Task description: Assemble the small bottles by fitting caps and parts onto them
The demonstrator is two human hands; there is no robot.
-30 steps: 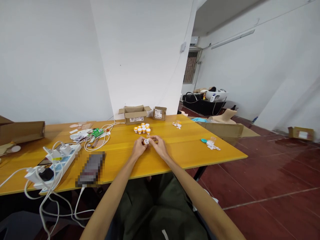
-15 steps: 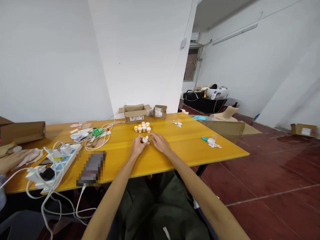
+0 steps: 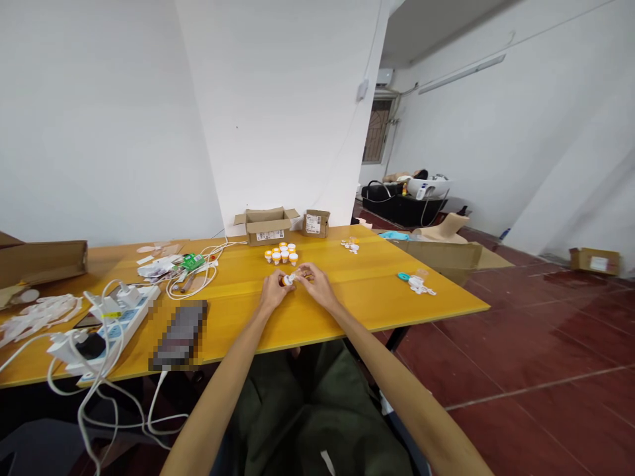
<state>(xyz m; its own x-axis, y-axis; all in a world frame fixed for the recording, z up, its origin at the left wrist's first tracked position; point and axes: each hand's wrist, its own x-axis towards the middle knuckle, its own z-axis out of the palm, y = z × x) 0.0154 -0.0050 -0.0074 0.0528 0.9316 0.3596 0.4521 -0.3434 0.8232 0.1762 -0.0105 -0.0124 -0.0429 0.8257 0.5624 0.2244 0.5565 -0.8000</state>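
Note:
My left hand (image 3: pixel 272 291) is closed around a small white-and-orange container (image 3: pixel 288 281) above the yellow table. Its white top shows between the two hands, and the fingers hide most of its body. My right hand (image 3: pixel 314 283) meets it from the right, fingertips pinched together at the top; whatever they grip is too small to make out. Just beyond the hands stands a cluster of several similar white-and-orange containers (image 3: pixel 284 255).
An open cardboard box (image 3: pixel 268 237) and a smaller box (image 3: pixel 316 225) stand against the wall. Small white parts (image 3: pixel 421 285) lie to the right, near a teal ring (image 3: pixel 403 276). A power strip (image 3: pixel 122 330), cables and a phone (image 3: pixel 180 334) occupy the left side.
My right hand has moved left and in, so its fingertips now meet the top of the container in my left hand. Another person's hand at the far left has left the view.

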